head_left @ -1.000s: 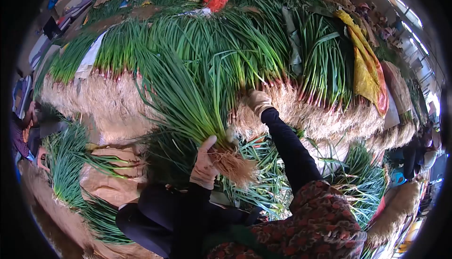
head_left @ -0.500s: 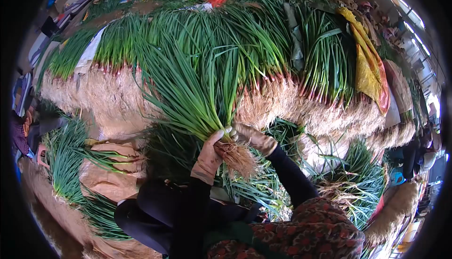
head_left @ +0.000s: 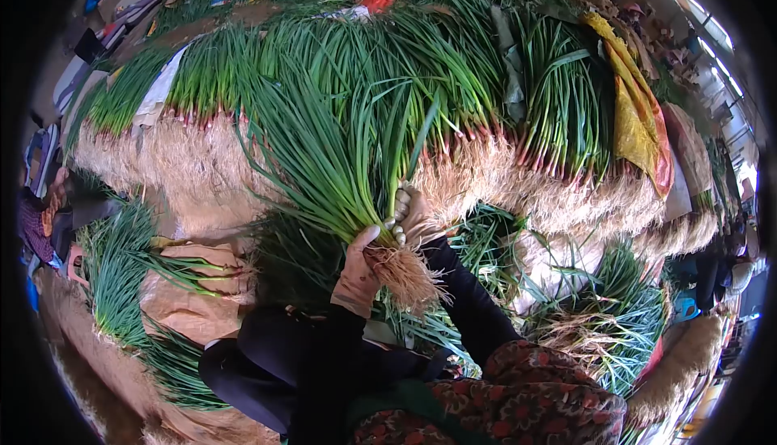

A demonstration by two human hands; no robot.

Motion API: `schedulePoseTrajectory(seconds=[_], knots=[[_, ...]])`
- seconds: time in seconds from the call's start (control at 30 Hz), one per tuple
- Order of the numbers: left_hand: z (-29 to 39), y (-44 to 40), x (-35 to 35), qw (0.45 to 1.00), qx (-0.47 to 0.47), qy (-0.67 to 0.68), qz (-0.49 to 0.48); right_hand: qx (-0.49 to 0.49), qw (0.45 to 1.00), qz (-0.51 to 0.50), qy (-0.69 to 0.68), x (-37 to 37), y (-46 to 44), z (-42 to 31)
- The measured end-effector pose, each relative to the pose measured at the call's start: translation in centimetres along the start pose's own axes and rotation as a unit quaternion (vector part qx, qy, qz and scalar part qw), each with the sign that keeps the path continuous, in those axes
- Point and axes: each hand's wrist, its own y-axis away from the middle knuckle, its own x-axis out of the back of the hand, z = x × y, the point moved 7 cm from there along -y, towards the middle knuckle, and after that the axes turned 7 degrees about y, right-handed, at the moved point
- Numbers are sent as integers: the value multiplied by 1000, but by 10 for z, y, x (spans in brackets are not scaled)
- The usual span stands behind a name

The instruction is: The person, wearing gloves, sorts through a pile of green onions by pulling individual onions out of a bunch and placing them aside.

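A large bunch of green garlic [head_left: 340, 178] fans out in front of me, its leaves pointing away and its pale roots [head_left: 405, 275] hanging toward my lap. My left hand [head_left: 356, 275], in a soiled pale glove, is closed round the bunch just above the roots. At the bunch's right side, my right hand [head_left: 414, 217] is also gloved, its fingers curled round a stalk or two against the rest. How many stalks the right hand holds is hidden by its fingers.
Beyond my hands lies a long row of green garlic [head_left: 558, 97] with roots facing me. A yellow sack [head_left: 631, 121] covers its right end. Loose stalks lie on brown sacking [head_left: 190, 291] at left, and a pile of stalks [head_left: 607, 324] is at right. Another person [head_left: 44, 218] sits far left.
My right hand has turned upward and moved slightly up, its fingers now curled along the bunch's right side. My left hand keeps its grip on the bunch almost unmoved.
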Motion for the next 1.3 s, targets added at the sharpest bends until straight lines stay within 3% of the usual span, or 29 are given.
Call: schedulePoseTrajectory(seconds=[0.07, 0.2, 0.23, 0.27, 0.4, 0.47, 0.5, 0.53, 0.63, 0.73, 0.77, 0.8, 0.83, 0.9, 0.97, 1.07, 1.17, 1.2, 1.27, 1.3], knots=[[0, -1, 5, 1000, -8, 8, 10, -25, 999, -17, 12, -4, -10, 7], [0, -1, 6, 1000, -23, -1, 18, -49, 996, 50, 46, -1, -9, 11], [0, -1, 4, 1000, -26, -5, 11, -22, 996, 63, 52, 0, -11, 10], [-1, 1, 2, 1000, -7, 21, 0, -20, 999, -48, -10, 9, -33, 20], [-4, 23, -28, 990, 58, 106, -78, 92, 996, -2, 3, 33, -25, -36], [-1, 30, -32, 991, 51, 100, -72, 66, 988, -136, 37, 18, -5, -36], [-1, 23, -23, 995, 46, 77, -47, -13, 984, -161, 76, 3, 6, -26], [-3, 16, -19, 995, 48, 62, -54, -101, 972, -209, 37, -18, 31, -19], [-6, 13, -19, 997, 40, 14, -68, -117, 961, -240, -69, -17, 23, 2], [-3, 13, -8, 998, 39, -21, -50, -42, 984, -137, 109, -7, 10, 12], [-3, 15, -13, 997, 40, 22, -70, -107, 959, -157, 212, -19, 34, 7], [-2, 20, -20, 993, 45, 64, -88, 137, 874, -277, 375, -6, -3, 18], [-2, 26, -30, 988, 53, 102, -107, 226, 712, -234, 622, 20, -21, 39], [8, 33, -57, 985, 10, 98, -145, 252, 567, -243, 745, 87, -68, 106], [18, 40, -71, 984, -42, 109, -135, 213, 623, -313, 685, 110, -80, 128], [27, 29, -52, 990, -60, 108, -63, 241, 565, -286, 735, 119, -78, 50], [18, 15, -33, 994, -24, 78, -76, 205, 540, 123, 807, 51, -51, -101], [15, 11, -27, 995, -4, 73, -65, 277, 573, 172, 752, 19, -24, -135], [10, 3, -21, 994, 13, 67, -91, 239, 440, 171, 849, 39, -79, -133], [8, 2, -14, 995, 18, 66, -79, 196, 452, 170, 853, 46, -89, -126]])
